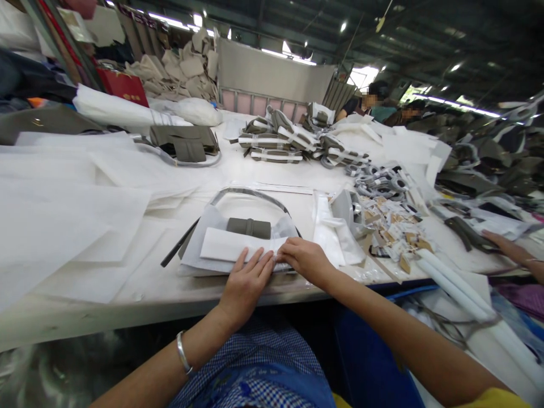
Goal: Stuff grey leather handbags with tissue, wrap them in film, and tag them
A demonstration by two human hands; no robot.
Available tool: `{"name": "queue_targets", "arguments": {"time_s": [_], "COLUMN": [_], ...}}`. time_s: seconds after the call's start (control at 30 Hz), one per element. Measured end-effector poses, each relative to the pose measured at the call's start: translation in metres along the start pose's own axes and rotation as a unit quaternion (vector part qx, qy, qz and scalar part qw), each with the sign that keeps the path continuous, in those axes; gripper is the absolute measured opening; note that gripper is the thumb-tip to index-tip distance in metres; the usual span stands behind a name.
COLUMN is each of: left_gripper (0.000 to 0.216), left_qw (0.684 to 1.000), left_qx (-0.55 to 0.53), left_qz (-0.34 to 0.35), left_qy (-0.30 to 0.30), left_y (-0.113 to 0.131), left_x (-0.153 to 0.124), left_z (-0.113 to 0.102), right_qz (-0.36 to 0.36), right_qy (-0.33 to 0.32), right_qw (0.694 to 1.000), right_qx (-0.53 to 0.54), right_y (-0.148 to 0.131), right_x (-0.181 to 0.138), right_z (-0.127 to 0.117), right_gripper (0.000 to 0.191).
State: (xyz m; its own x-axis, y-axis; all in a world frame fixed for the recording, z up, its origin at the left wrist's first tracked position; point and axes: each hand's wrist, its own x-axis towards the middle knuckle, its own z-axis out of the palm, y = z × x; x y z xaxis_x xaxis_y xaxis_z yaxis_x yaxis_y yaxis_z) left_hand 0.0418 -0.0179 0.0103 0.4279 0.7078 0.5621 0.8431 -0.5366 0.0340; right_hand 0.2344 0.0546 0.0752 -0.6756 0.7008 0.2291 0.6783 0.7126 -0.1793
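White padding sheet [225, 246], frame centre, over handbag [255, 228]: left hand [249, 283] presses flat, fingers extended; right hand [308, 262] apparently pinches its right end. Maintain even pressure to limit creasing.

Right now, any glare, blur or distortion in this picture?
Head view: long white ceiling light glares, blown out; head view: thin white sheets look stretched and soft toward the left edge; head view: bare left hand, bare right hand and flat white rectangular strip look fairly clear.

Handbag [249, 227] on table [255, 176], paper sheets [72, 209] left, tags [395, 226] right, stacked bags [272, 141] behind
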Motion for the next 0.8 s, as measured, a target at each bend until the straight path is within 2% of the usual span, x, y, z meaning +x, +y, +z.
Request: {"name": "queue_targets", "arguments": {"time_s": [0.23,0.5,0.8], "left_gripper": [0.037,0.044,0.043], "left_qw": [1.0,1.0,0.998], "left_qx": [-0.021,-0.022,0.016], "left_qz": [-0.002,0.018,0.057], "left_qy": [0.003,-0.013,-0.012], "left_y": [-0.003,-0.007,-0.009], "left_x": [-0.001,-0.001,0.001], "left_z": [0.002,0.001,-0.002], "right_qz": [0.05,0.121,0.134], "right_qy": [-0.067,-0.081,-0.103], "right_qw": [0.994,0.985,0.983], "right_qx": [0.063,0.096,0.066], "right_y": [0.005,0.0,-0.001], "right_x": [0.013,0.019,0.022], "right_z": [-0.003,-0.002,-0.002], "right_gripper": [0.009,0.015,0.008]}}
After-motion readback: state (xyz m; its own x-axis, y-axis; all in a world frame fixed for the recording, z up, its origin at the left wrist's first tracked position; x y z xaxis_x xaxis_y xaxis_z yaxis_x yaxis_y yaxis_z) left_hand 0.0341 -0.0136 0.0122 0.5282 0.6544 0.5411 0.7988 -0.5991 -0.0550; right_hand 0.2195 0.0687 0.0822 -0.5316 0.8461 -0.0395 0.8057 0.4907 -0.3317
